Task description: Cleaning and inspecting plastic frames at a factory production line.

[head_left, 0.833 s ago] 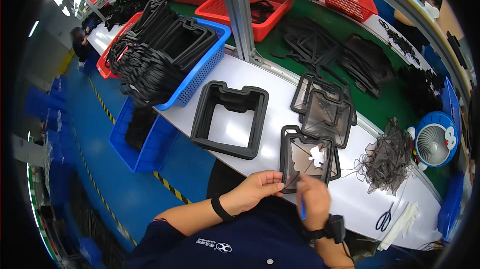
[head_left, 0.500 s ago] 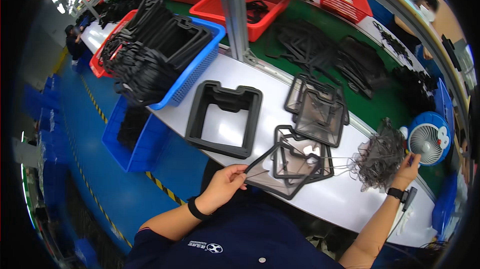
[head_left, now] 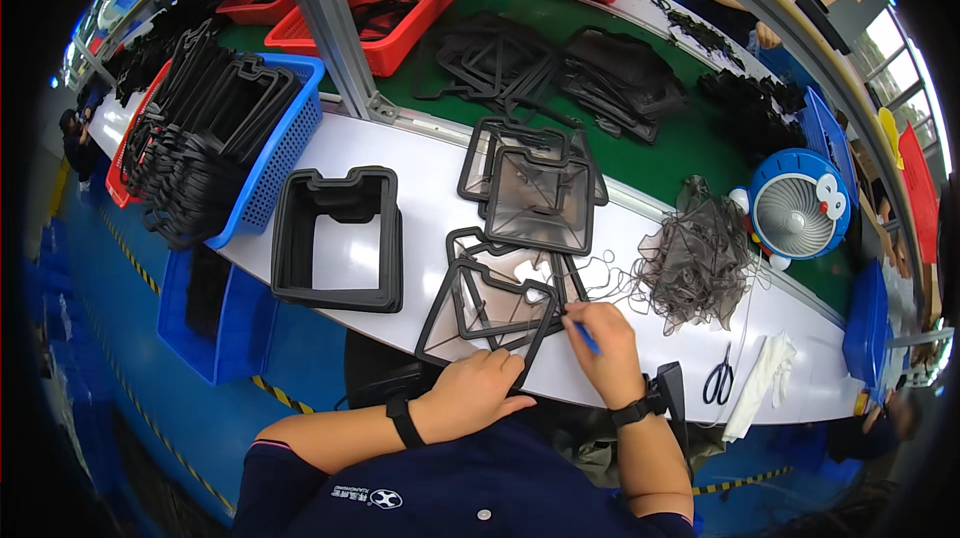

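The frame [head_left: 487,310] looks like matt black rubbery plastic with thin see-through film across it. Table [head_left: 640,238] is smooth glossy white, baskets [head_left: 285,143] are plastic mesh, post [head_left: 325,23] is brushed metal.

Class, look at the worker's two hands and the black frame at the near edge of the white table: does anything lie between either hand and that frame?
Nothing visible does. The left hand rests at the black frame's near corner, and the right hand brings a small blue tool to its right edge.
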`<state>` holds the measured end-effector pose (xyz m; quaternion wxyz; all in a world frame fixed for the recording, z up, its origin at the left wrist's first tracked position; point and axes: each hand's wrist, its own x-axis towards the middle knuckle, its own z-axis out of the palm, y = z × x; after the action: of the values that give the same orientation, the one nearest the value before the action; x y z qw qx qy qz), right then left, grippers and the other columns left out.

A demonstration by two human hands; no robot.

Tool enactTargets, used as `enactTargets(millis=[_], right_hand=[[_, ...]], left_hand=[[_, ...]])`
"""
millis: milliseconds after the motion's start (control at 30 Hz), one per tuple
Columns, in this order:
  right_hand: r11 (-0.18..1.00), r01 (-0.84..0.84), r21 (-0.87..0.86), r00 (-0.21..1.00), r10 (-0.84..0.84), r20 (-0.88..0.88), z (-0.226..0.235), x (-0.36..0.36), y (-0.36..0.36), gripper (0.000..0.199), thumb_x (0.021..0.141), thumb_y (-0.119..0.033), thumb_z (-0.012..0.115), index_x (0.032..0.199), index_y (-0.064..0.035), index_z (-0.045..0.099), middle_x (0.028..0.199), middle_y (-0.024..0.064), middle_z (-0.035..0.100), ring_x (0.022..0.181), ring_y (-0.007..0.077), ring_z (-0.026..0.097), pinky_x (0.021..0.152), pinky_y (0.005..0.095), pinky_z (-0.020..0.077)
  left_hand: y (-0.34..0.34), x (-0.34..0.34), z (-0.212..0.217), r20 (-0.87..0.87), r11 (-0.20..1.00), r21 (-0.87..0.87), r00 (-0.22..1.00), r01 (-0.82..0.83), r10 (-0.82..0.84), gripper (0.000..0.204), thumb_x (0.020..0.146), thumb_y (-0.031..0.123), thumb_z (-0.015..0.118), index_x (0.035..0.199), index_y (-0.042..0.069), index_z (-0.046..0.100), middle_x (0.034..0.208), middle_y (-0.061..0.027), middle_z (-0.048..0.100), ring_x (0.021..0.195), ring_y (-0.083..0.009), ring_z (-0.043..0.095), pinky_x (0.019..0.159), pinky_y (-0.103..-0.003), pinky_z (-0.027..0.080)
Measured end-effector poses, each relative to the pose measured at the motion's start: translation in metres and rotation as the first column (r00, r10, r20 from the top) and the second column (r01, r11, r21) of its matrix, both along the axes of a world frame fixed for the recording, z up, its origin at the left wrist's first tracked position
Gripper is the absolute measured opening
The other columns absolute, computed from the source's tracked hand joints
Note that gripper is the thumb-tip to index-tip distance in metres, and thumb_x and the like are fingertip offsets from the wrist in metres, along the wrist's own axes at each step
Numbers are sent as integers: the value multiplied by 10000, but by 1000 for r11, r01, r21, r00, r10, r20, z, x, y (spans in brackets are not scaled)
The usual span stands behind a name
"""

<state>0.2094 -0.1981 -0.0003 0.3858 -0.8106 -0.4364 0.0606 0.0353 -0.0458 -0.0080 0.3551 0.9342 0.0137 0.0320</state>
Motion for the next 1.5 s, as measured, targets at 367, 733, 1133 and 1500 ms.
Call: enactTargets(millis=[367, 733, 1133, 1500], right_hand=[[783, 612, 114, 634, -572, 521, 49, 91, -56, 133, 817, -38, 731, 878, -27, 613, 1307, 261, 543, 1208, 407, 491, 998, 479, 382], [789, 596, 150, 797, -558, -232, 39, 30, -14, 55, 884, 29, 686, 928, 31, 653, 840, 101, 670, 753, 171, 632, 695, 281, 499], [860, -188, 475, 891, 353, -286, 73, -54, 7, 235, 800, 78, 713, 997, -39, 660, 1002, 140, 739, 891, 250, 681, 797, 337, 521], [836, -287, 468, 851, 447, -276, 77, -68, 13, 282, 754, 35, 804, 971, -82, 667, 987, 97, 738, 855, 239, 692, 747, 328, 531]], left_hand=[[7, 5, 36, -102, 909, -376, 984, -177, 149, 188, 854, 143, 748, 974, 30, 658, 912, -91, 634, 838, -215, 673, 702, -304, 548], [42, -29, 72, -340, 189, -890, 879, -416, 334, 178, 955, 42, 630, 1102, -58, 633, 1053, -152, 698, 952, -216, 699, 871, -335, 581], [36, -36, 77, -177, 347, -909, 968, -230, 178, 228, 967, 13, 613, 1168, -96, 626, 1091, -147, 665, 978, -192, 684, 897, -306, 564], [46, -54, 98, -372, 130, -916, 925, -379, 72, 229, 945, -15, 627, 1167, -71, 622, 1067, -130, 684, 960, -177, 689, 854, -312, 588]])
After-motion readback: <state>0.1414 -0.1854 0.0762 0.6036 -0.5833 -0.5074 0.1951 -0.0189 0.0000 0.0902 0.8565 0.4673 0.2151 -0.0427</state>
